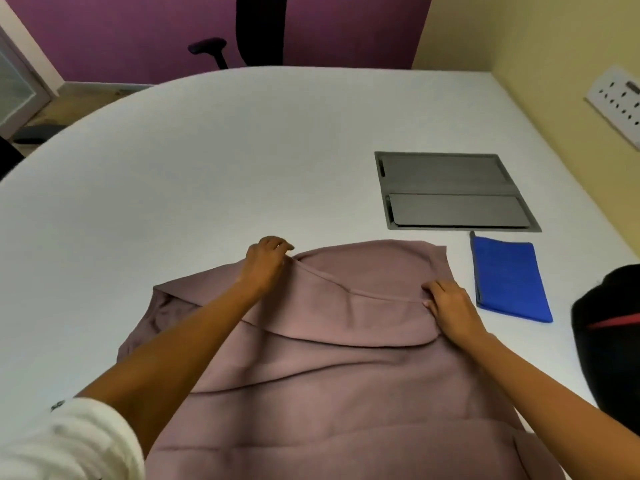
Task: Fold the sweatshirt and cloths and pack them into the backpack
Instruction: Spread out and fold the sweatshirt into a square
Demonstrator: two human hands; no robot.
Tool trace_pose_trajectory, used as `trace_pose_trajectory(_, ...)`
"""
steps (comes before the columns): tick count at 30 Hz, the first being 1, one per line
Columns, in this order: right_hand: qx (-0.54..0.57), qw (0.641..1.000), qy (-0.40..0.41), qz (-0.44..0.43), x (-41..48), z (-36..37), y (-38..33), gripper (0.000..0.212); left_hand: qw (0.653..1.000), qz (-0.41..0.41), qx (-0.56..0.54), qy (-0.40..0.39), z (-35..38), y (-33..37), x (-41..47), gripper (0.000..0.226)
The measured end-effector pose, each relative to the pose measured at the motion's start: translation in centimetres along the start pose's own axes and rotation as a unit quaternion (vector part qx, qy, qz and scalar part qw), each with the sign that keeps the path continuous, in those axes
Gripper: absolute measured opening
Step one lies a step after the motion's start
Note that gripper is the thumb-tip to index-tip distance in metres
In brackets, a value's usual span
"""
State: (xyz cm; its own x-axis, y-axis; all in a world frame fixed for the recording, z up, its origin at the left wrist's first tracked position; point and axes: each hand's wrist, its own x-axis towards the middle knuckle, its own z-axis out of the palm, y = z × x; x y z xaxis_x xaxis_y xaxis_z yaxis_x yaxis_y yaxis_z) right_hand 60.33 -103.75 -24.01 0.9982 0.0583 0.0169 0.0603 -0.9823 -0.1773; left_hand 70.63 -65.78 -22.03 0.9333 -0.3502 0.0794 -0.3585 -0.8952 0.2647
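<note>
Sweatshirt, mauve, spread across the near middle of the white worktop, its near end running off the bottom edge of view. Upper part doubled back over the body, with a raised seam slanting across it. At the far left end of that seam, left hand, fingers curled and pinching the fabric edge. At the seam's right end, right hand, thumb and fingers closed on the ridge of cloth, heel resting on the sweatshirt. Both forearms bare and stretched over the garment; rolled white sleeve at the lower left corner. Just beside the sweatshirt on the right, apart from it: blue cloth, folded into a flat rectangle. Further right, cut by the frame edge: black backpack with a red stripe; open or closed, impossible to tell. Beyond the blue cloth, grey hatch set flush in the worktop, two lids shut. Dark office chair behind the far edge; white socket plate on the yellow wall at right
</note>
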Motion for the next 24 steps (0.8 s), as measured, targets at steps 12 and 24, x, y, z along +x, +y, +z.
trace_pose_trajectory(12,0.074,0.996,-0.044,0.035,-0.1,0.4,-0.1,0.009,0.970,-0.023,-0.127,-0.205,0.5,-4.8,4.8,0.021)
trace_pose_trajectory(24,0.147,0.984,0.028,0.100,1.8,-0.7,0.9,0.007,0.944,-0.057,-0.272,-0.175,-4.3,-8.0,0.4,0.039)
